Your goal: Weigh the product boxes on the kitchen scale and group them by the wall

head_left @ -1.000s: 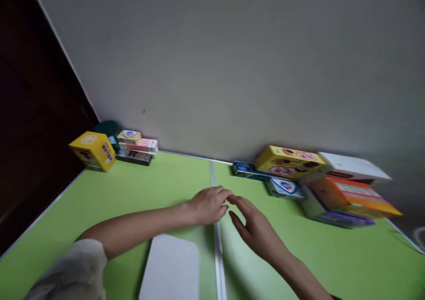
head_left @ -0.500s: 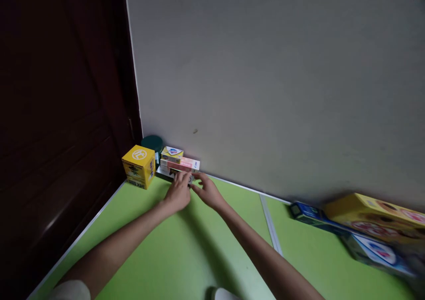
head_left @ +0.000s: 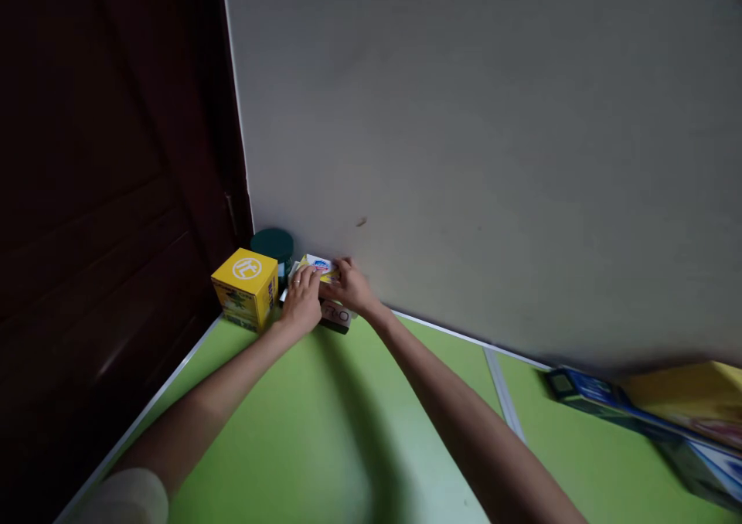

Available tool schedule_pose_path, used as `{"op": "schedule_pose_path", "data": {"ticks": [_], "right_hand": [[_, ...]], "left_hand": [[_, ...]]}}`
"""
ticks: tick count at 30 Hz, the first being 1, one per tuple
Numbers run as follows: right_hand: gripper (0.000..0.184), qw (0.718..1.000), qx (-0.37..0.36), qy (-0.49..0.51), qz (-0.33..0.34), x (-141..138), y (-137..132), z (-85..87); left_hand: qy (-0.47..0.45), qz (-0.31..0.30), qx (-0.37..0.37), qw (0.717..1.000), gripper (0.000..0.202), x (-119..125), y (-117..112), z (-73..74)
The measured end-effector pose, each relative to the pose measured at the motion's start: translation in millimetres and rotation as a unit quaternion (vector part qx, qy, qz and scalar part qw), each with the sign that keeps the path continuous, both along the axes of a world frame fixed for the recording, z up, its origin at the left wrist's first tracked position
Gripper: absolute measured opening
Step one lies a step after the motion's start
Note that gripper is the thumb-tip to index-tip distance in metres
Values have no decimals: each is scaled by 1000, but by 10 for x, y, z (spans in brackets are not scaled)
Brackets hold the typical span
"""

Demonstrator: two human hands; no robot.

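A small yellow-and-white box (head_left: pixel 318 263) tops a low stack of cartons against the wall. My left hand (head_left: pixel 302 304) is on the front and left of this stack, fingers bent over it. At the stack's right end, my right hand (head_left: pixel 353 288) grips the upper boxes with bent fingers. Beneath the hands protrudes a dark box with a pale lettered face (head_left: pixel 336 314). The pink carton between is mostly hidden by my hands. Left of them stand a yellow cube-shaped box (head_left: pixel 246 288) and a dark green round tub (head_left: pixel 272 244).
The green tabletop (head_left: pixel 267 431) meets a grey wall (head_left: pixel 464 161) at the back and a dark wooden door (head_left: pixel 116 199) at left. A long blue box (head_left: pixel 591 389), a larger yellow box (head_left: pixel 684 396) and a blue-white box (head_left: pixel 707 462) lie at right, blurred.
Both hands have moved from the bottom box up to the upper boxes. The bottom box's lettered face shows more now. The view has shifted slightly left.
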State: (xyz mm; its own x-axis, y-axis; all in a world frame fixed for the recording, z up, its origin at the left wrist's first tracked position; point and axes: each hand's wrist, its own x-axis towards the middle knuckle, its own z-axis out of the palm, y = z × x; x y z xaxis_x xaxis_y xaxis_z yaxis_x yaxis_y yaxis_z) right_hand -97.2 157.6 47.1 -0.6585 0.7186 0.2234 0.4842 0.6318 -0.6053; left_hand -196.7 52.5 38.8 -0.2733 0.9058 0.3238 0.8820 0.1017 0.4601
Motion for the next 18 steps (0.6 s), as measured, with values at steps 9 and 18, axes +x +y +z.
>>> {"op": "schedule_pose_path", "data": {"ticks": [9,18], "right_hand": [[48,993,-91,48,65,2196,-1588,246],[51,988,-149,38,11,3265,-2989,-294]], "left_hand": [[-36,-267,-104,957,64,820,-1271,428],[-96,-287,-159,940,66,1845,-2430,-88]]}}
